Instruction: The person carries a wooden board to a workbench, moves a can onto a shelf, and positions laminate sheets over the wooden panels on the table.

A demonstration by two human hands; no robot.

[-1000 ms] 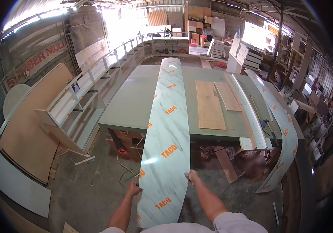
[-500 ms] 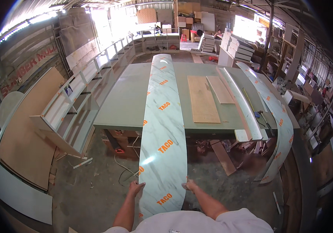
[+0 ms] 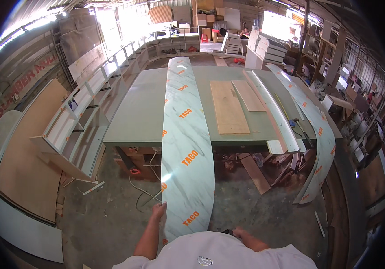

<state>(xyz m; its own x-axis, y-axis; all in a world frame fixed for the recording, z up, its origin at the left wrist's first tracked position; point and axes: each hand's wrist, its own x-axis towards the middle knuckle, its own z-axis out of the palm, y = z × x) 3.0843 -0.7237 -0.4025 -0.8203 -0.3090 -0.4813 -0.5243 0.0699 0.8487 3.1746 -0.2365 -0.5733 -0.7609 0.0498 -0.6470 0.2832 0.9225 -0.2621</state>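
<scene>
A long, narrow laminate sheet (image 3: 188, 134), white with grey marble veining and repeated orange print, runs from just in front of me onto the green-grey table (image 3: 134, 103). Its near part overhangs the table edge. My left hand (image 3: 159, 210) is closed on the sheet's left edge, fingers mostly hidden. Close to my shirt front, apart from the sheet's right edge, is my right hand (image 3: 241, 233). Its fingers look closed at a small dark object (image 3: 228, 232), which is too small and partly covered to name.
On the table lie two wooden boards (image 3: 228, 107), a long white-and-wood strip (image 3: 273, 112) and a hammer (image 3: 296, 122). Another marbled sheet (image 3: 322, 130) curves over the right end. White shelving frames (image 3: 82, 116) line the left; brown panels (image 3: 33, 152) lean beyond. A cable (image 3: 141, 190) crosses the floor.
My right hand has left the sheet's right edge and drawn back toward my body. My left hand stays on the left edge. The whole view has shifted slightly.
</scene>
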